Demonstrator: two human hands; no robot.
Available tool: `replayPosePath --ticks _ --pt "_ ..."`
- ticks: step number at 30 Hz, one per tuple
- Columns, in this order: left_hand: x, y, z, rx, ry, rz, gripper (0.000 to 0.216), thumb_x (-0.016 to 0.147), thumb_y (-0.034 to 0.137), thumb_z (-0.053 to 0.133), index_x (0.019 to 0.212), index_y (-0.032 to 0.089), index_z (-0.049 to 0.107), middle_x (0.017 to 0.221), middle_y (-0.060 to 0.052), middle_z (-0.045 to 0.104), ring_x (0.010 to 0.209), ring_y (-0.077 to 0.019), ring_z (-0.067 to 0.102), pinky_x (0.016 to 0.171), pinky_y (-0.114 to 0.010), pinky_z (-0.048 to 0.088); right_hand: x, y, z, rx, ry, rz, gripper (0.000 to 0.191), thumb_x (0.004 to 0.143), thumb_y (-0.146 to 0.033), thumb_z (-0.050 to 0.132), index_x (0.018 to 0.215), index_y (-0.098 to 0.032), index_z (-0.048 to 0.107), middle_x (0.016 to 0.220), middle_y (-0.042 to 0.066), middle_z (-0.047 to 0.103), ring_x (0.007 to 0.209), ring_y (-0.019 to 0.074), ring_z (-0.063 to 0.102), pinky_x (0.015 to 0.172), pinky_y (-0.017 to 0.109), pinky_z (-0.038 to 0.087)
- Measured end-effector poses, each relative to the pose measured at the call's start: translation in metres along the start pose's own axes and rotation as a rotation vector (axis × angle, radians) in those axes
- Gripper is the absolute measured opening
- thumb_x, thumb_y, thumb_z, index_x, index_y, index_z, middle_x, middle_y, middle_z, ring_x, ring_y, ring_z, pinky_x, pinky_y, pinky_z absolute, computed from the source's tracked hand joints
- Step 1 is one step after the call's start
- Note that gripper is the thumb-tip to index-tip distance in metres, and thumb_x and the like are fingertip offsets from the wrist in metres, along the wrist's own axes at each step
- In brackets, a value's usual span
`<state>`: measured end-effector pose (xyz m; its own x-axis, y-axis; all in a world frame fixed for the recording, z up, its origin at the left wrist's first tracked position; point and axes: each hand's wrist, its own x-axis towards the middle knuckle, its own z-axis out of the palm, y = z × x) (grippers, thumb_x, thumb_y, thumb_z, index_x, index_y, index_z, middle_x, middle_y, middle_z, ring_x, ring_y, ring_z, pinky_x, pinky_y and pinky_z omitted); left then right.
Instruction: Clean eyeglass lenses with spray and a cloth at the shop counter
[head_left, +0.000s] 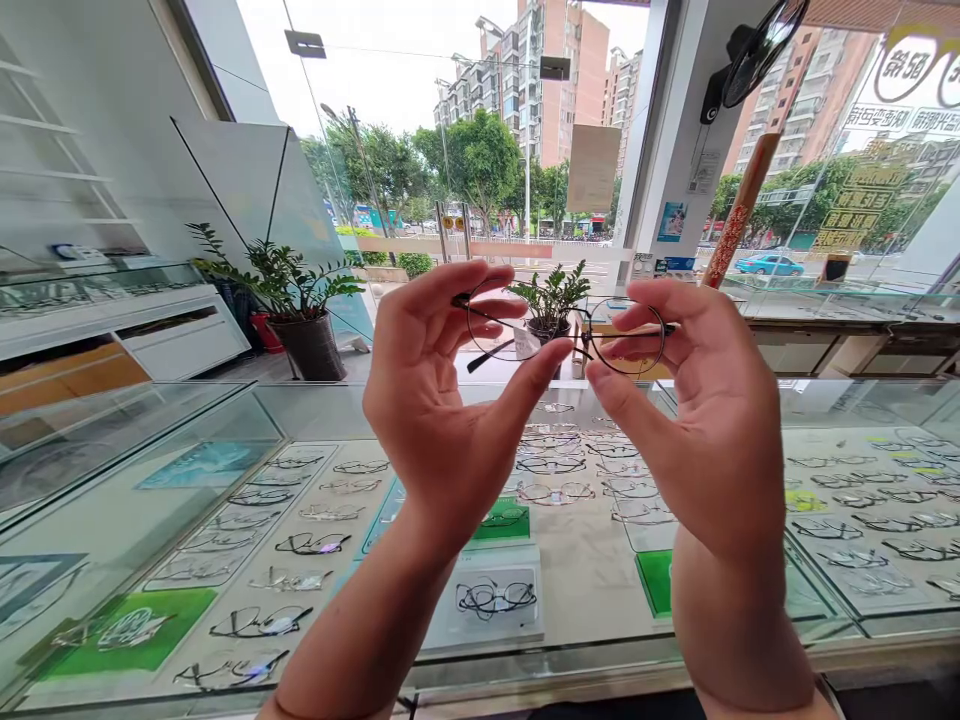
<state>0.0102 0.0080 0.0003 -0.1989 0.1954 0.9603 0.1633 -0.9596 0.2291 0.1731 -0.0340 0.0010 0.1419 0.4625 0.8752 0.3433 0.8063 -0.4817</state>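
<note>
The left hand is curled around one end of a pair of round-rimmed glasses, its fingers behind the frame and its thumb reaching toward the bridge; we cannot tell whether that thumb tip presses the metal. The right hand pinches the other rim, thumb at the lower edge, index finger along the top. We take this two-ended hold as a way to keep a thin frame level and steady, with the load shared.

We find the glasses up in the air, in our view just beyond the far edge of the glass display case, between the two hands. Their long axis runs left to right, close to parallel with that far edge, the right end dipping slightly. The side arms look folded across behind the rims, one dark tip pointing left; which face of the lenses is toward us we cannot say for certain.

Below, spectacle frames lie in rows inside the case, probably spaced so that each can be seen through the glass.
</note>
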Motion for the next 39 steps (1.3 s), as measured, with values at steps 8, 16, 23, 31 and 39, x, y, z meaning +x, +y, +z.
replayPosePath --ticks 8,16,23,31,39 --pt "-0.002 0.008 0.001 0.026 -0.017 -0.020 0.054 0.093 0.037 0.089 0.138 0.038 0.059 0.147 -0.006 0.069 0.132 -0.0324 0.072 0.097 -0.057 0.067 0.001 0.000 0.002 -0.015 0.006 -0.043 0.041 0.094 -0.024 0.081 0.131 -0.034 0.066 0.129 0.006 0.071 0.116 0.0269 0.071 0.106 0.052 0.065" --pt "-0.003 -0.001 -0.002 0.069 -0.053 -0.094 0.051 0.089 0.037 0.093 0.133 0.034 0.066 0.139 -0.008 0.072 0.120 -0.0300 0.075 0.092 -0.050 0.067 0.000 -0.008 0.002 0.037 0.051 -0.107 0.041 0.090 -0.014 0.080 0.125 -0.033 0.068 0.122 0.004 0.069 0.114 0.0259 0.070 0.109 0.051 0.061" --pt "0.001 -0.013 -0.005 -0.030 -0.154 -0.189 0.045 0.091 0.044 0.091 0.128 0.032 0.070 0.124 -0.007 0.076 0.110 -0.0246 0.076 0.085 -0.039 0.066 -0.004 -0.012 0.001 0.028 0.049 -0.081 0.044 0.091 -0.024 0.083 0.129 -0.038 0.067 0.127 0.003 0.071 0.118 0.0275 0.069 0.112 0.053 0.058" --pt "0.012 -0.033 -0.007 -0.215 -0.359 -0.274 0.052 0.088 0.062 0.088 0.128 0.032 0.071 0.123 -0.010 0.077 0.104 -0.0249 0.078 0.083 -0.039 0.067 0.007 -0.005 -0.017 0.223 -0.141 0.071 0.042 0.101 -0.067 0.065 0.118 -0.031 0.076 0.124 0.006 0.075 0.120 0.0292 0.071 0.101 0.048 0.062" --pt "0.014 -0.022 -0.013 -0.112 -0.477 -0.178 0.064 0.076 0.060 0.098 0.130 0.035 0.074 0.133 -0.010 0.077 0.116 -0.0320 0.075 0.090 -0.046 0.066 0.017 0.001 -0.029 0.117 -0.268 0.144 0.025 0.104 -0.049 0.071 0.098 -0.026 0.078 0.103 0.003 0.075 0.097 0.0198 0.071 0.082 0.036 0.061"
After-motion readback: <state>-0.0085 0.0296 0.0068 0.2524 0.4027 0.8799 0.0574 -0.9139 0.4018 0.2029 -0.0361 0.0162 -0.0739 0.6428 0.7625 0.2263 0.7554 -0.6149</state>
